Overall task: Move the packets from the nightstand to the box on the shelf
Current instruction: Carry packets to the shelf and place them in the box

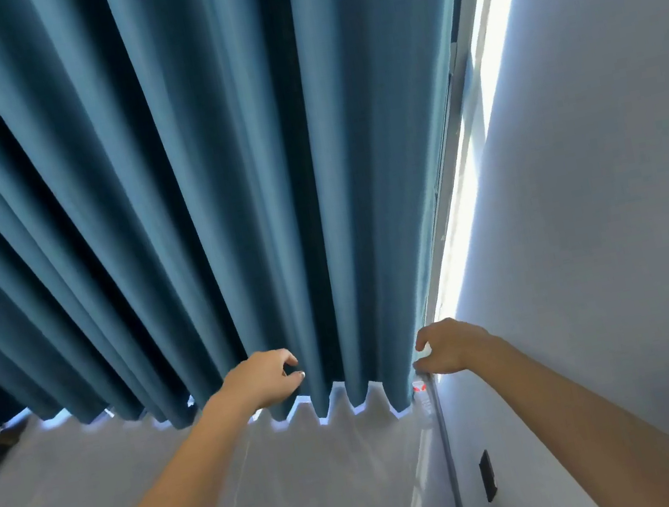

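Blue curtain is hanging in deep folds. Near its lower hem the left hand is pinching a fold between thumb and fingers, while the right hand is gripping its right edge (beside the bright window strip). Packets, nightstand and box are lying out of view.
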Demonstrator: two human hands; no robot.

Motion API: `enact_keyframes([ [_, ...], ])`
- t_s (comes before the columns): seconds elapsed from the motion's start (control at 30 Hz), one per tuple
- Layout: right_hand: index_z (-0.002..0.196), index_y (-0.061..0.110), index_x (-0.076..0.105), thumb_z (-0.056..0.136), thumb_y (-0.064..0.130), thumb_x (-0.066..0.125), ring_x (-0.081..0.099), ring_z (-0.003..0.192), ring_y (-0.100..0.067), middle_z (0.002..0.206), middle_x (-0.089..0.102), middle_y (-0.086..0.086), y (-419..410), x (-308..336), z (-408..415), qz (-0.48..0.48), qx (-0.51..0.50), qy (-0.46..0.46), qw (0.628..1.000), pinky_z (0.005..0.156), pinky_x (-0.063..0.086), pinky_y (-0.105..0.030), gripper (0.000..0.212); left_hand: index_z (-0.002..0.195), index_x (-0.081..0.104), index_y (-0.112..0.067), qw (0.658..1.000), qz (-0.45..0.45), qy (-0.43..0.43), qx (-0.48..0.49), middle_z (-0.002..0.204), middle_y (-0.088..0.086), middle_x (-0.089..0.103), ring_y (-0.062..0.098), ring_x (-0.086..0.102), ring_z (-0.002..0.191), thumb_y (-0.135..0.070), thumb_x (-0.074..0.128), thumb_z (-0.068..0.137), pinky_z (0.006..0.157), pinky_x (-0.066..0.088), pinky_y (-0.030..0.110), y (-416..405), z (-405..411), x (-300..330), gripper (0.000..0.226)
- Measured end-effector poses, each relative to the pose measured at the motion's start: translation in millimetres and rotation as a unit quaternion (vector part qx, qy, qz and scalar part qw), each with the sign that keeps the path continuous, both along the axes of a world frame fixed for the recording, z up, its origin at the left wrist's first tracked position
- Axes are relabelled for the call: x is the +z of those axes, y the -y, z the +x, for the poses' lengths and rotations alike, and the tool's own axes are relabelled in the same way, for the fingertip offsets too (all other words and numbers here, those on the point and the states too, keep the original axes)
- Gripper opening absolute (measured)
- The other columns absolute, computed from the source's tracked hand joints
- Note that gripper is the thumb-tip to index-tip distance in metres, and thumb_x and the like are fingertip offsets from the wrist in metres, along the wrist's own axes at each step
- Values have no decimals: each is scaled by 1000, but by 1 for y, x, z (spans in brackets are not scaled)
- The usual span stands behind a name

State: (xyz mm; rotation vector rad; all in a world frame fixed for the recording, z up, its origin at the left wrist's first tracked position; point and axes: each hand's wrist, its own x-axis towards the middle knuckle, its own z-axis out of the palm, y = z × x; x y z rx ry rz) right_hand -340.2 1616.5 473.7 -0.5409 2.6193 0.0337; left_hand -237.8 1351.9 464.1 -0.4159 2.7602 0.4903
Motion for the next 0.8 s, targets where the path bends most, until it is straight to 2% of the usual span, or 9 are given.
enact_keyframes([
  [0.13, 127, 24, 59, 90, 47, 52, 54, 121, -23, 131, 57, 4, 43, 10, -92, 7, 60, -4, 998, 99, 48, -39, 44, 129, 51, -30, 997, 32, -32, 60, 105, -12, 58, 12, 57, 82, -47, 48, 94, 74, 46, 27, 23, -66, 13, 40],
  [0.27, 117, 23, 63, 87, 46, 53, 57, 115, -21, 125, 61, 3, 102, 14, -147, 1, 105, 3, 994, 95, 49, -37, 40, 126, 54, -32, 992, 30, -25, 124, 107, -15, 59, 12, 58, 101, -47, 48, 92, 90, 49, 32, 69, -85, 15, 38],
  [0.4, 128, 29, 56, 87, 48, 57, 53, 122, -19, 130, 56, 7, 169, 7, -181, -17, 142, 26, 989, 96, 47, -35, 45, 120, 59, -28, 982, 29, 18, 185, 115, -7, 64, 16, 60, 102, -45, 51, 90, 93, 49, 34, 130, -81, 2, 35],
  [0.5, 125, 29, 57, 84, 49, 61, 54, 119, -18, 122, 59, 7, 222, 2, -200, -18, 193, 38, 980, 96, 48, -36, 46, 115, 62, -26, 976, 25, 39, 213, 115, -5, 65, 16, 58, 100, -45, 52, 90, 90, 48, 29, 171, -82, -8, 34],
  [0.6, 125, 26, 57, 86, 45, 60, 56, 118, -20, 126, 58, 5, 292, -5, -219, 2, 231, 45, 972, 96, 48, -33, 44, 121, 62, -22, 968, 37, 39, 245, 121, -4, 62, 20, 57, 111, -46, 49, 87, 95, 45, 29, 213, -89, -11, 44],
  [0.67, 119, 20, 61, 84, 43, 59, 59, 115, -22, 125, 62, 1, 348, -16, -230, 12, 257, 46, 965, 95, 50, -34, 42, 127, 57, -25, 961, 26, 56, 268, 121, -6, 58, 22, 52, 122, -41, 46, 94, 99, 40, 28, 250, -87, -16, 38],
  [0.8, 115, 17, 66, 83, 41, 57, 62, 112, -23, 121, 65, -2, 470, -30, -239, 25, 311, 42, 949, 92, 52, -33, 41, 136, 48, -29, 936, 2, 87, 342, 136, -2, 55, 21, 51, 124, -41, 44, 97, 98, 41, 30, 346, -63, -29, 42],
])
